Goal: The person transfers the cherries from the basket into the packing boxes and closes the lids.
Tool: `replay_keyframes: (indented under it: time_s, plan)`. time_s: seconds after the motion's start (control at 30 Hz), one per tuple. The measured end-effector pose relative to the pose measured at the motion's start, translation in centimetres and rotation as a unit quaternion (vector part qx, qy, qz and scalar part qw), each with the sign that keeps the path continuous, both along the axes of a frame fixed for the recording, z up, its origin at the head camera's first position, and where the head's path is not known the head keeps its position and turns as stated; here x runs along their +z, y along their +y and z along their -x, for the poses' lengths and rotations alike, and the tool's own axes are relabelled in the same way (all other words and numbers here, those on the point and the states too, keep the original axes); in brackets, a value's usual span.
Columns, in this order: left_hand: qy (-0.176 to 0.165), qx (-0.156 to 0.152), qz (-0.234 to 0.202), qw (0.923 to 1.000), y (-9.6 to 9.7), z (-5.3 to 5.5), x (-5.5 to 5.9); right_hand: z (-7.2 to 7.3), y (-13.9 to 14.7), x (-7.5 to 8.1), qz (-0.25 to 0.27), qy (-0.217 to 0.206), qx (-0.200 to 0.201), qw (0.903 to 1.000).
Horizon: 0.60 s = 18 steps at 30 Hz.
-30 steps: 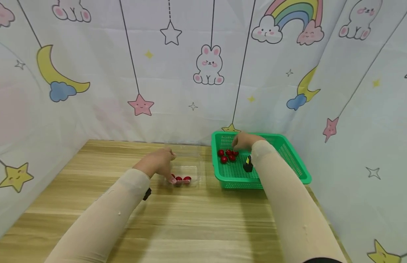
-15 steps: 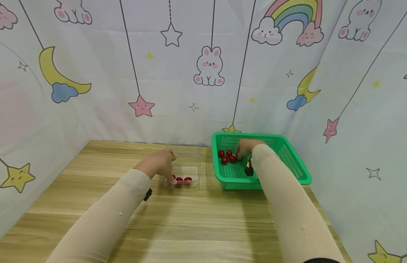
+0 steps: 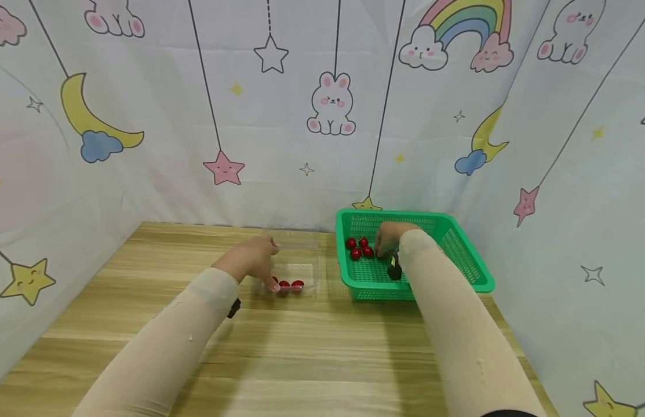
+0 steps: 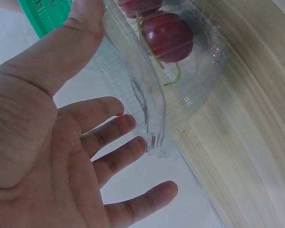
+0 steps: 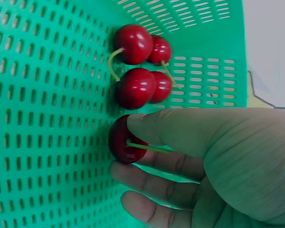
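In the right wrist view, my right hand (image 5: 180, 156) pinches a dark red cherry (image 5: 119, 142) with a green stem, thumb on top and fingers at its lower side. That cherry is low in a green plastic basket (image 3: 421, 286), beside several other cherries (image 5: 134, 89). My left hand (image 3: 252, 259) is at a clear plastic box (image 3: 316, 270), its thumb near the front wall. Its fingers are extended and spread, several tips at the clear plastic (image 4: 145, 95) in the left wrist view. Inside the box lie several cherries (image 4: 167, 38) along its near side.
A wooden table (image 3: 312, 353) carries the box on the left and the basket on the right. White cloth (image 3: 280, 197) printed with cartoons hangs behind and at both sides. The basket's raised, slotted walls surround my right hand.
My right hand has lowered deeper into the basket and shifted slightly right, with a cherry now at its fingertips, a little apart from the others. The left hand stays at the box.
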State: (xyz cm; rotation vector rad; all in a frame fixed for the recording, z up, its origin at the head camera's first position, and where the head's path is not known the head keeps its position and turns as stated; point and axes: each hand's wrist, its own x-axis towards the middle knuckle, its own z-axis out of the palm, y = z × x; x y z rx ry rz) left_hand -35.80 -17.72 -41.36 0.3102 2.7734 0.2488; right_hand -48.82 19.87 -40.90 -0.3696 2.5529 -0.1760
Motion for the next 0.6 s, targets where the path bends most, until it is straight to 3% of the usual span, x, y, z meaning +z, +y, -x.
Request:
replay_keyframes:
  time_s: [0.2, 0.6]
  plan:
    - [-0.001, -0.004, 0.005, 1.0000, 0.0, -0.1, 0.0, -0.4, 0.0, 1.8, 0.016, 0.014, 0.007, 0.9997]
    - [0.005, -0.007, -0.004, 1.0000, 0.0, -0.4, 0.2, -3.4, -3.4, 7.5, 0.105, 0.079, 0.052, 0.9899]
